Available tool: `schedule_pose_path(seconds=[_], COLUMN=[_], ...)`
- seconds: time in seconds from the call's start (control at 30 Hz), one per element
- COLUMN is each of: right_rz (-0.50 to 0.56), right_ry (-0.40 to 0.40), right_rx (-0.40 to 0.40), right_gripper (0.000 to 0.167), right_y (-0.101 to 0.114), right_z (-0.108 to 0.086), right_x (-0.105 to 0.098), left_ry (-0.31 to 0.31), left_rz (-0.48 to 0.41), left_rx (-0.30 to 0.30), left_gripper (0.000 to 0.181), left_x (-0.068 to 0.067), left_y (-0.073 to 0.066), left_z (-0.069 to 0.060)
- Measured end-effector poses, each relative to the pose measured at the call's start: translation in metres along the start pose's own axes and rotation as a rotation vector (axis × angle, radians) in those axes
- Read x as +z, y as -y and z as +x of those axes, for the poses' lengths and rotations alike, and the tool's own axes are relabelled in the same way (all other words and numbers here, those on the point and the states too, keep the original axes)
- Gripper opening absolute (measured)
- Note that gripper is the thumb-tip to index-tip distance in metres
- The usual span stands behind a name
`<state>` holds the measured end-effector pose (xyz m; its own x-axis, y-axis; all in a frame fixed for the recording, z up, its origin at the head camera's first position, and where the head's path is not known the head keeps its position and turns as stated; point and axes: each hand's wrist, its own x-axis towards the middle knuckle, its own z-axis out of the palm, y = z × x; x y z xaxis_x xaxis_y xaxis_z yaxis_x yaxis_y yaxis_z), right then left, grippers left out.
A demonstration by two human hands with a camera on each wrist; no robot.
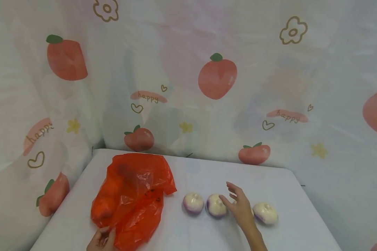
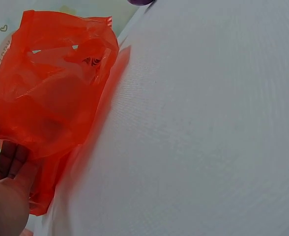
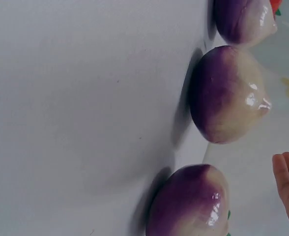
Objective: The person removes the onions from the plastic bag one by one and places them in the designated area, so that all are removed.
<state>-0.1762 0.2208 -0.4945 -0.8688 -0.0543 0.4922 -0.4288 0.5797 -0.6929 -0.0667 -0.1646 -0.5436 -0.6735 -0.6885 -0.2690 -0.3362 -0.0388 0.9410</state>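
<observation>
Pale cloth [image 1: 182, 45] is hung behind and at the left of the table [image 1: 182, 232], printed with red fruits [image 1: 217, 78], outlined flowers [image 1: 293, 31], small hearts [image 1: 137, 108] and the word "happy". White covering is laid over the table.

On its left part, a crumpled red plastic bag [image 1: 135, 198] is set down, marked with a little black print. Rounded lumps are seen through the thin plastic, but what they are cannot be told. By the left hand [image 1: 101, 240], the near edge of the bag is held; plastic is pinched between the thumb and the bent fingers, which are partly covered by it in the left wrist view.

To the right of the bag, glossy turnips, white above and purple below, are lined up across the table. The left turnip [image 1: 193, 203] and the middle turnip [image 1: 216, 205] are placed close beside each other, and the right turnip [image 1: 265, 213] is found beyond the right hand [image 1: 238, 207]. Nothing is gripped by that hand: its thumb is spread away from the fingers, which are loosely extended and only slightly bent. In the right wrist view, the fingertips are seen clear of the turnips. Behind the hand, a pale patch is glimpsed; whether it is another turnip cannot be told.
</observation>
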Motion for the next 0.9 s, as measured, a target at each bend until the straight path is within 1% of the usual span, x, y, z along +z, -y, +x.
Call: schedule_pose_path(seconds=[0.13, 0.3, 0.4, 0.53, 0.7, 0.9], right_rz=[0.062, 0.088, 0.097, 0.111, 0.098, 0.069], right_ry=[0.029, 0.086, 0.114, 0.136, 0.140, 0.150], right_rx=[0.044, 0.088, 0.110, 0.125, 0.093, 0.041], right_gripper=[0.055, 0.059, 0.061, 0.062, 0.060, 0.057], right_y=[0.004, 0.010, 0.014, 0.020, 0.028, 0.037], right_z=[0.002, 0.002, 0.003, 0.003, 0.003, 0.005], right_x=[0.007, 0.013, 0.018, 0.025, 0.033, 0.044], left_ry=[0.013, -0.004, -0.010, -0.010, -0.009, 0.003], left_rz=[0.008, -0.016, -0.021, -0.034, -0.047, -0.039], left_rx=[0.001, 0.022, 0.017, -0.010, -0.026, -0.049], left_gripper=[0.017, 0.018, 0.019, 0.019, 0.020, 0.021], left_x=[-0.001, -0.002, -0.001, -0.001, 0.000, 0.001], left_y=[-0.001, 0.001, 0.001, 0.002, 0.002, 0.001], left_z=[0.000, 0.000, 0.001, 0.000, 0.000, -0.001])
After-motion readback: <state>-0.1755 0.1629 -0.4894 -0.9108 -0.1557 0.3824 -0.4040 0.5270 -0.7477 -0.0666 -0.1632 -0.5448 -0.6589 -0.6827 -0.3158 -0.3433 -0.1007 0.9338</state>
